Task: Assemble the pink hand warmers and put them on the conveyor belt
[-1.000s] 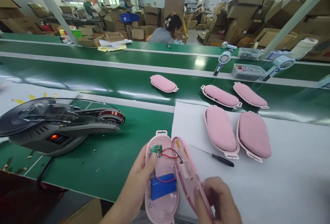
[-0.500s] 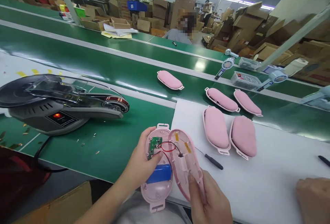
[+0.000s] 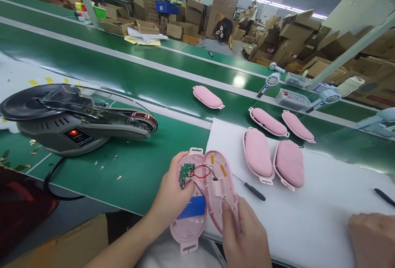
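My left hand [image 3: 174, 192] grips a pink oval plastic shell half [image 3: 188, 231] by its left edge, thumb over the inside. In that half sit a green circuit board [image 3: 186, 172] and a blue battery pack [image 3: 194, 207]. My right hand [image 3: 245, 233] is closed on the second pink shell half [image 3: 216, 210], thumb inside its lower part. Red and black wires [image 3: 202, 172] run between the two halves, which lie opened side by side. Yellow tape strips [image 3: 223, 171] stick inside the right half. A small black-handled screwdriver [image 3: 254, 191] lies on the white sheet to the right.
Several padded pink cases [image 3: 258, 152] lie beyond my hands. At left stands a tape dispenser [image 3: 83, 122] with a red light. Handheld fans [image 3: 268, 85] and a clear bin [image 3: 293, 98] are farther back. Another person's hand [image 3: 372, 235] rests at the right edge.
My right hand and its shell half have shifted slightly left and up, closer to the left half. The view has tilted a little; both grips stay the same.
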`<state>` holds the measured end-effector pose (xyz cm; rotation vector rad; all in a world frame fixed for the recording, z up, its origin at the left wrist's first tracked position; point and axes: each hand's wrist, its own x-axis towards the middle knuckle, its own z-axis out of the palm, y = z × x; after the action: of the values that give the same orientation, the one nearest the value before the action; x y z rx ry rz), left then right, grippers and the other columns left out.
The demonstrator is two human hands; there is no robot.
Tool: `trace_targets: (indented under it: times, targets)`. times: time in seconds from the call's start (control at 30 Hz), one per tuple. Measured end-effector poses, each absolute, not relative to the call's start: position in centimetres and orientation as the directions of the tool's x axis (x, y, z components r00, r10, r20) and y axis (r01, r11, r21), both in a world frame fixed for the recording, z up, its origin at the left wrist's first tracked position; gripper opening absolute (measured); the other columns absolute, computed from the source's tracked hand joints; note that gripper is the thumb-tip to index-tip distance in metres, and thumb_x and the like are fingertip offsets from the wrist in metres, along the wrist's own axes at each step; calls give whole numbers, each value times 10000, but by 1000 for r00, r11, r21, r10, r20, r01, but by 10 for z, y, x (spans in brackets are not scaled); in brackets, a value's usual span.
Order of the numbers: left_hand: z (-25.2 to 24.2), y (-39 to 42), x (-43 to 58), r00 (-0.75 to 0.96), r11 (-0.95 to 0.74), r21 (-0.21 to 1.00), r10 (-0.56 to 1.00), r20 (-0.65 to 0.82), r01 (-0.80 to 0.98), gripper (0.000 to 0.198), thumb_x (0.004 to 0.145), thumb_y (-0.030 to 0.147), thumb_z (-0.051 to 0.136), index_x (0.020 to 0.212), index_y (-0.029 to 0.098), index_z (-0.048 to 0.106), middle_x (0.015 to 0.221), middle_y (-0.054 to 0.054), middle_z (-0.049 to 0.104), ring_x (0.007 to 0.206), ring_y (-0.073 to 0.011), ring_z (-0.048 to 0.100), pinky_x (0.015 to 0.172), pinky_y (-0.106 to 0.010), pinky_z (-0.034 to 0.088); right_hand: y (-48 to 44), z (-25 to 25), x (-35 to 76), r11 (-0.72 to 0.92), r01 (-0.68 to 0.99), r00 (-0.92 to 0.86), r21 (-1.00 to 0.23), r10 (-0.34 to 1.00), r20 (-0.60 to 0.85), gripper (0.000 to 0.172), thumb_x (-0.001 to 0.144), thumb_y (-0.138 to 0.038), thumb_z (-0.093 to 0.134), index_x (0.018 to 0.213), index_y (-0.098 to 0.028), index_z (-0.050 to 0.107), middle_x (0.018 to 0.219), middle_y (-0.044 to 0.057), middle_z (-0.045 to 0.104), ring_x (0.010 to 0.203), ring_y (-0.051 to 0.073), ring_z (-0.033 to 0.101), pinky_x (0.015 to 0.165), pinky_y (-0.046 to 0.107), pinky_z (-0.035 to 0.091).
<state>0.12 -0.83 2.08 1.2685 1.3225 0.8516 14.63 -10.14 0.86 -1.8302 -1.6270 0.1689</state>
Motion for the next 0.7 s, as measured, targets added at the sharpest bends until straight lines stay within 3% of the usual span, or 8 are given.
trace_targets:
  times: [0.27, 0.47, 0.7]
  targets:
    - [21, -11, 3, 99, 170, 954, 975, -199, 248, 580, 690, 156, 557, 1255, 246, 459, 1005, -4, 689, 833, -198, 651, 738, -269, 476, -101, 7, 137, -36, 809, 267, -587, 912, 312, 265, 975, -329, 321, 956, -206, 555, 722, 38, 600, 667, 197, 607, 567, 285, 454]
    - [20, -12, 3, 99, 183, 952, 972, -212, 245, 591, 682, 140, 555, 1256, 250, 465, 1024, -10, 685, 854, -208, 650, 769, -278, 473, -101, 11, 146, -3, 811, 222, -585, 927, 302, 219, 966, -295, 364, 956, -213, 567, 679, 12, 587, 585, 174, 583, 498, 268, 430]
    - [18, -14, 4, 99, 180, 962, 974, -203, 206, 604, 675, 119, 561, 1257, 255, 477, 1035, 0, 685, 874, -200, 647, 783, -268, 476, -102, 1, 135, -48, 813, 278, -580, 908, 314, 267, 973, -320, 324, 976, -196, 560, 727, 59, 624, 670, 210, 621, 543, 295, 455]
